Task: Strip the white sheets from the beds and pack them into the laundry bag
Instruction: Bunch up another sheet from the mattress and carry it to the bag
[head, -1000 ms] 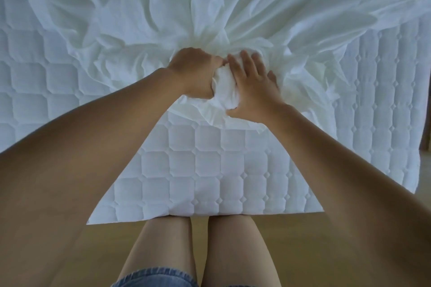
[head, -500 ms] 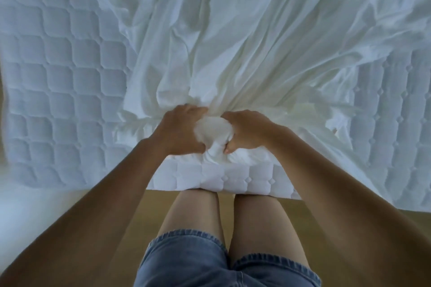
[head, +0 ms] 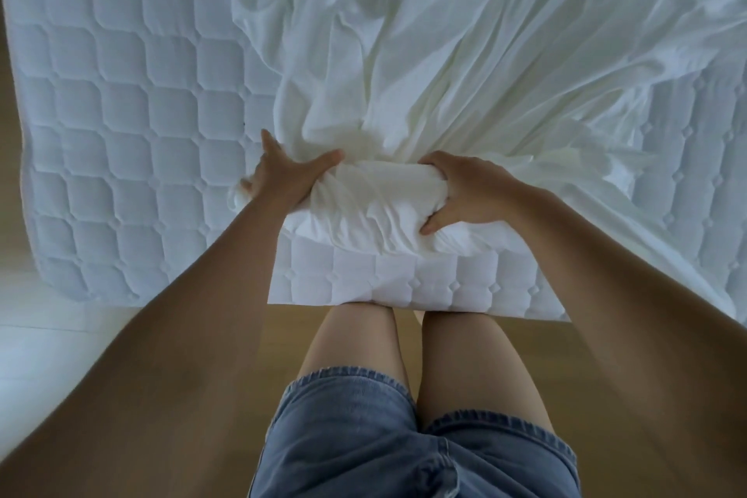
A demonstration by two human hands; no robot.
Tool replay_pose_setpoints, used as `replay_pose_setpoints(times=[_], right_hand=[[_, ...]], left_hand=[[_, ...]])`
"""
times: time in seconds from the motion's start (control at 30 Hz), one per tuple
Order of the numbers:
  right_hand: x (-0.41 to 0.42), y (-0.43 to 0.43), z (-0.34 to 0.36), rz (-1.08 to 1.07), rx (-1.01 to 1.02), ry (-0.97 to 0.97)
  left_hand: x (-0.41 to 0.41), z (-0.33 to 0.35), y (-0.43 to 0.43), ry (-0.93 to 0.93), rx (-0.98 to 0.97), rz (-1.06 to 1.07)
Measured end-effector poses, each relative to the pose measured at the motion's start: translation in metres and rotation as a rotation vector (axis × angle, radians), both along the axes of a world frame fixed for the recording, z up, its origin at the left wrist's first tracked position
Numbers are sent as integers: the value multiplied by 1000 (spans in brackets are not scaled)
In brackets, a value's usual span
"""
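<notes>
A white sheet point(head: 465, 65) lies loose and creased over the quilted mattress point(head: 121, 113), drawn into a thick bunch at the near edge. My right hand point(head: 465, 194) grips the right end of that bunch, fingers curled over the top and thumb underneath. My left hand point(head: 285, 182) presses against its left end with fingers spread and thumb laid along the top. The bunch sits just above the mattress's front edge. No laundry bag is in view.
The mattress's left part and a strip at the right point(head: 695, 158) are bare quilting. Wooden floor point(head: 283, 336) lies below the bed edge, with a pale patch point(head: 48, 336) at the left. My legs in denim shorts point(head: 364, 429) stand against the bed.
The bunch of sheet between my hands has grown larger and wider. My hands have moved apart, and the left one has spread open against the cloth. More bare mattress shows at the left.
</notes>
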State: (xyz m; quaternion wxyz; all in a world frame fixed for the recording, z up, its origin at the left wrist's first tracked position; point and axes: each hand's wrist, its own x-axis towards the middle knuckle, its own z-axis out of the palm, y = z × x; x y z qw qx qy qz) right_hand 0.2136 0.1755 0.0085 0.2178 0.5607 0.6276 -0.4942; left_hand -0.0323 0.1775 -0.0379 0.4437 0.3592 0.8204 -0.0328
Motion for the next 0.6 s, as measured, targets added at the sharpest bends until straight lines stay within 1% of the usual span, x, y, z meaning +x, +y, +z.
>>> replay_pose_setpoints(times=[0.07,0.1,0.17,0.23,0.3,0.37,0.43,0.47,0.53,0.57,0.6], right_hand=[[3,2,-2,-27,-11,13],[5,3,-3,-43,-17,22],[11,3,-6,-81,-23,30],[18,0,-7,-115,-9,36],[27,-5,-6,-188,71,37],[38,-15,-2,-301,188,13],[48,-27,1,-435,289,-29],[52,-31,2,-500,324,-53],[55,-37,4,-575,400,-95],[53,-39,6,-554,448,-108],[49,-41,8,-481,493,-109]], left_hand=[[0,12,3,-102,48,-59],[2,18,4,-121,68,-121],[13,33,5,-84,129,-310],[29,49,3,-33,253,-530],[47,61,2,-31,373,-789],[68,72,3,-52,309,-1076],[86,76,7,-22,189,-1371],[95,76,11,-1,156,-1475],[108,73,22,17,144,-1574],[114,71,27,9,146,-1600],[121,68,32,-7,152,-1624]])
